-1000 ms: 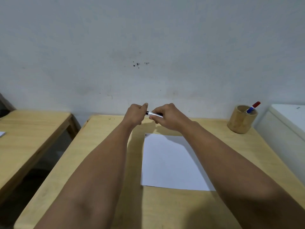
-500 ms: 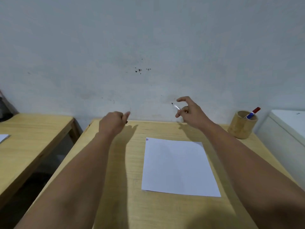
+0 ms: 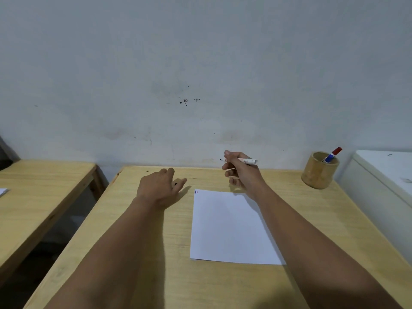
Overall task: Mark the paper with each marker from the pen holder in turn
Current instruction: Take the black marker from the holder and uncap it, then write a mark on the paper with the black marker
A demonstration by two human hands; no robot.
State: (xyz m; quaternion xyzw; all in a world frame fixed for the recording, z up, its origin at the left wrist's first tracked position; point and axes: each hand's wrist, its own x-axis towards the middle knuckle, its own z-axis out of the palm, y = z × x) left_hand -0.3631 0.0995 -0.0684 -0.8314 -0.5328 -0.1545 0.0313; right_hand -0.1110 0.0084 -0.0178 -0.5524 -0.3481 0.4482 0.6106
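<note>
Gripping a white-barrelled marker [image 3: 249, 161] between thumb and curled fingers, the right hand [image 3: 242, 172] hovers above the far part of the desk [image 3: 138, 246], the marker's dark tip pointing left toward the wall and its rear end pointing right. Just below and nearer than this hand lies the white paper [image 3: 229, 228], flat on the desk, its far right corner under the right wrist. Two short marks [image 3: 196, 192], one blue and one red, sit at the paper's far left corner. Left of the paper, the left hand [image 3: 159, 186] is held palm down close over the desk, fingers loosely curled around a small dark object, seemingly a cap [image 3: 175, 184]; whether it rests on the wood cannot be told. Well to the right of the right hand stands the round wooden pen holder [image 3: 318, 172], containing a blue marker and a red-capped marker [image 3: 333, 153] leaning right.
</note>
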